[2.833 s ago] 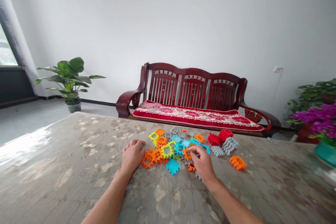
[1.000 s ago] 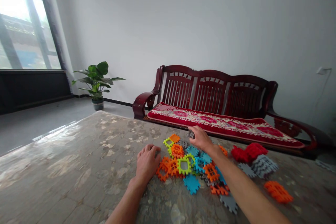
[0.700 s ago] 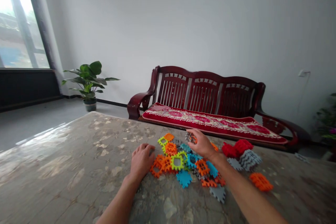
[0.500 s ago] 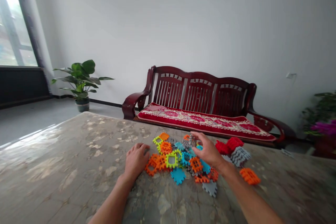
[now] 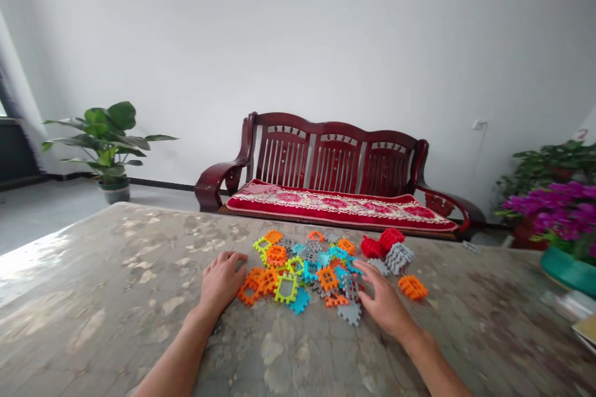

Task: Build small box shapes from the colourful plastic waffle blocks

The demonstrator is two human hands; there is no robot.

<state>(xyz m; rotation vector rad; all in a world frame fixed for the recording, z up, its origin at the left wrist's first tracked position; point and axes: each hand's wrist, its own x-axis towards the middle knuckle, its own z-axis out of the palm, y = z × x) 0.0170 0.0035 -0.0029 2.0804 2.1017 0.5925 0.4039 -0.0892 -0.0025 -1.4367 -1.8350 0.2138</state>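
Observation:
My left hand [image 5: 220, 279] lies on the patterned tablecloth at the left side of a loose heap of toothed plastic tiles, its fingers loosely bent and nothing seen in them. At the heap's right edge, my right hand [image 5: 385, 299] has its thumb and forefinger about a grey lattice tile [image 5: 352, 286]. Close to the left hand are orange tiles [image 5: 249, 290] and a lime-green frame tile [image 5: 285, 287]. Blue tiles [image 5: 300, 301] and an orange window tile [image 5: 328, 278] lie in the middle. A plain grey tile [image 5: 349, 313] sits at the near edge.
Right of the heap are red tile stacks [image 5: 391, 237], a grey stack [image 5: 399, 258] and an orange stack [image 5: 412, 286]. Purple flowers [image 5: 549, 214] in a teal pot [image 5: 565, 270] stand at the table's right. A wooden bench [image 5: 326, 155] is behind the table [image 5: 116, 298].
My right hand has drawn back from the heap's middle to its right edge, and a grey lattice tile now shows by its fingers. The view has swung right. My left hand stays beside the heap.

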